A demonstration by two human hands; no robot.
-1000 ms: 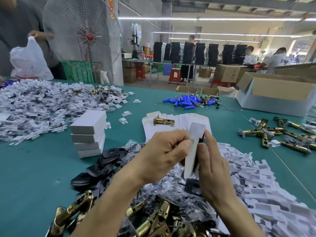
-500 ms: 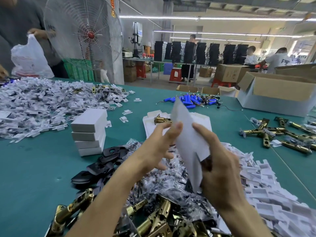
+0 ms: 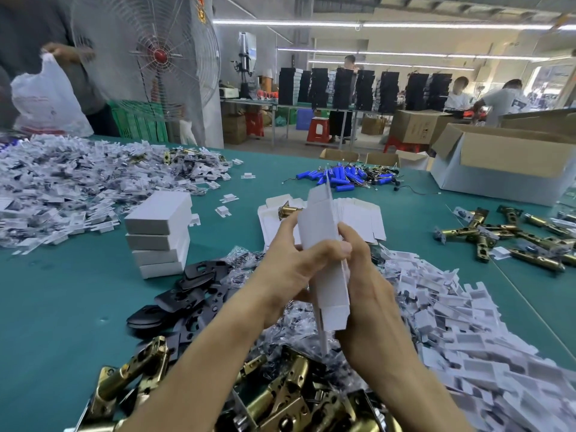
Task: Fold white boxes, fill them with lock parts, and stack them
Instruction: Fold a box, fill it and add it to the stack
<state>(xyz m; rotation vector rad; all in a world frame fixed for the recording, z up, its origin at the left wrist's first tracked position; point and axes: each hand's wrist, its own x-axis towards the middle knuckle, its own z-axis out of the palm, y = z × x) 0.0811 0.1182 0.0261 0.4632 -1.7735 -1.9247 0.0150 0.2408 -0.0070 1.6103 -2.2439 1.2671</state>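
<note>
Above the pile of brass latches (image 3: 280, 394) on the green table (image 3: 46, 307), the white box (image 3: 324, 244) had changed from a flat blank, held edge-on a second earlier, into an upright open sleeve. The left hand (image 3: 293, 266) gripped its middle, thumb curled across the front; the right hand (image 3: 367, 285) clasped its right edge and lower end. Its end flaps looked unclosed, so filling probably had to wait. The stack of finished boxes (image 3: 159, 235) stood well to the left.

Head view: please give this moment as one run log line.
step: folding; left hand: grips white box; right hand: grips white box; box stack: on table, left side
</note>
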